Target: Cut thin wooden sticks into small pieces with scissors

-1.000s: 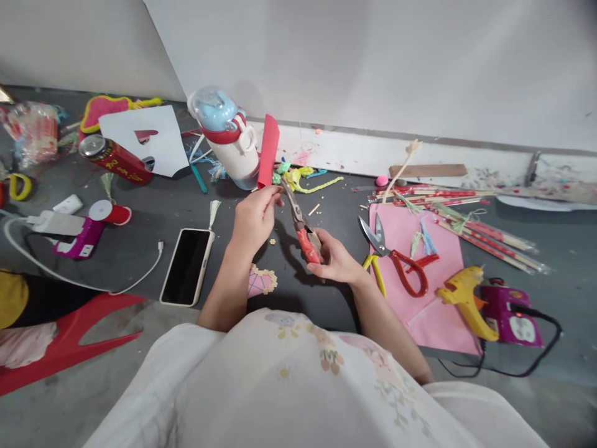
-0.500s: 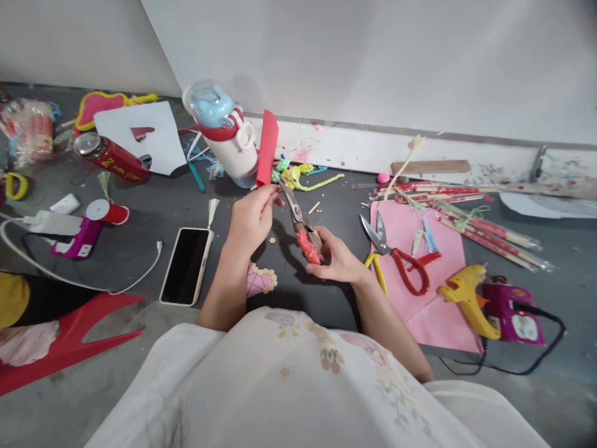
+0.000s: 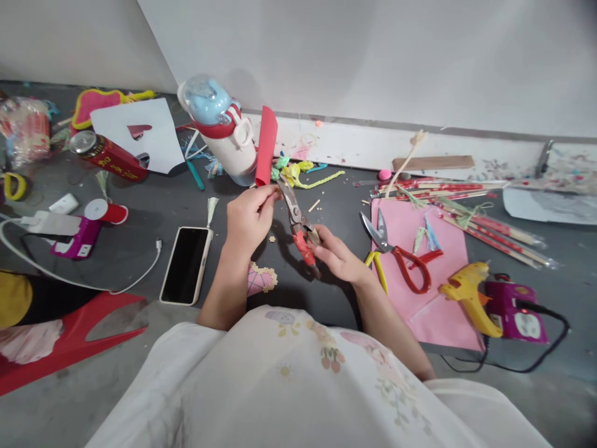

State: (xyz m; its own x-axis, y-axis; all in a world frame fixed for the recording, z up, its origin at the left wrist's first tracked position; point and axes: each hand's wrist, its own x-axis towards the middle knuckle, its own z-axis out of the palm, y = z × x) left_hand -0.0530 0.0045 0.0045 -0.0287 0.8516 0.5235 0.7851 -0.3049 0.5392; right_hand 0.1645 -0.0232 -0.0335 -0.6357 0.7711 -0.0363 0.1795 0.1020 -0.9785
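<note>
My left hand (image 3: pixel 249 218) pinches the lower end of a folded red paper strip (image 3: pixel 266 154) that stands upright in front of a white bottle (image 3: pixel 224 134). My right hand (image 3: pixel 338 256) grips the red handles of a pair of pliers-like cutters (image 3: pixel 298 227). The cutters' metal jaws point up-left and meet the bottom of the red strip at my left fingertips. A small pink heart-shaped piece (image 3: pixel 258 279) with a beaded edge lies on the dark table (image 3: pixel 153 211) below my left wrist.
A phone (image 3: pixel 185 264) lies left of my forearm, with a charger cable beside it. Red-handled scissors (image 3: pixel 396 252) rest on pink paper (image 3: pixel 420 274); a yellow glue gun (image 3: pixel 469 295) sits to the right. A red can (image 3: pixel 106 155), a tape roll and sticks clutter the table.
My hands stay together at the red strip. The cutters have tilted slightly and my right hand has shifted a little on the handles. The view has drifted slightly.
</note>
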